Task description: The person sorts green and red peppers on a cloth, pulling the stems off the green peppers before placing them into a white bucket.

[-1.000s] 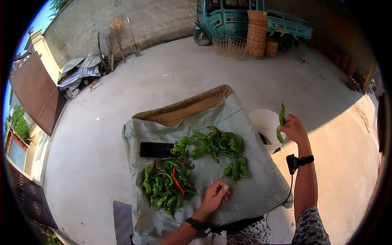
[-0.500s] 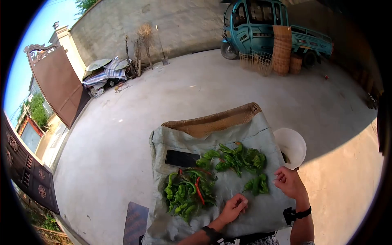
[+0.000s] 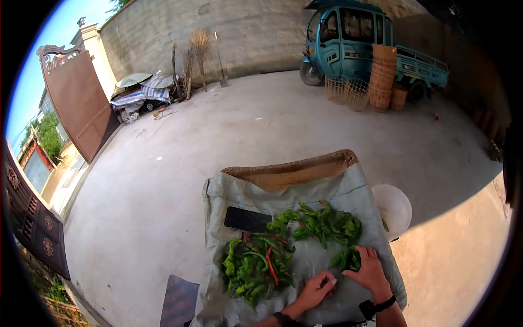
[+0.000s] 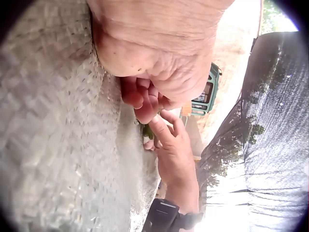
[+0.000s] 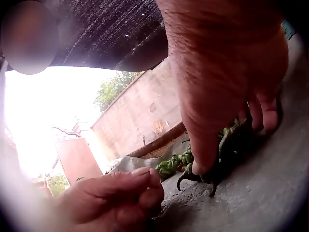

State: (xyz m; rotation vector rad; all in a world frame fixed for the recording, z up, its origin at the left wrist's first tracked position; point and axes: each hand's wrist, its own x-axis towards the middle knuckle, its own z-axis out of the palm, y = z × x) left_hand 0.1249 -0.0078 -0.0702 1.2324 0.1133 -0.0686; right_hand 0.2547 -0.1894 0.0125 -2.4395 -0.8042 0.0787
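My right hand (image 3: 373, 272) is over a small heap of green chili peppers (image 3: 344, 258), its thumb on one side and fingers on the other. In the right wrist view, the thumb presses against dark green peppers (image 5: 190, 176) lying on the sheet. My left hand (image 3: 316, 290) rests on the grey woven sheet (image 3: 305, 199), fingers loosely curled around nothing, close beside the right hand. To its left lies a larger pile of green peppers (image 3: 245, 278), with a red pepper (image 3: 272, 267) on top. Another green heap (image 3: 329, 224) lies farther back.
A black phone (image 3: 248, 219) lies behind the left pile. The sheet covers a wicker basket (image 3: 283, 173), whose rim shows at the back. A white bucket (image 3: 395, 208) stands right of it. Farther off are wire baskets (image 3: 357, 97) and a teal three-wheeled truck (image 3: 354, 38).
My right hand held a green pepper at the bucket, then came back without it and reached the small heap. The left hand stays on the sheet. The head view has shifted.
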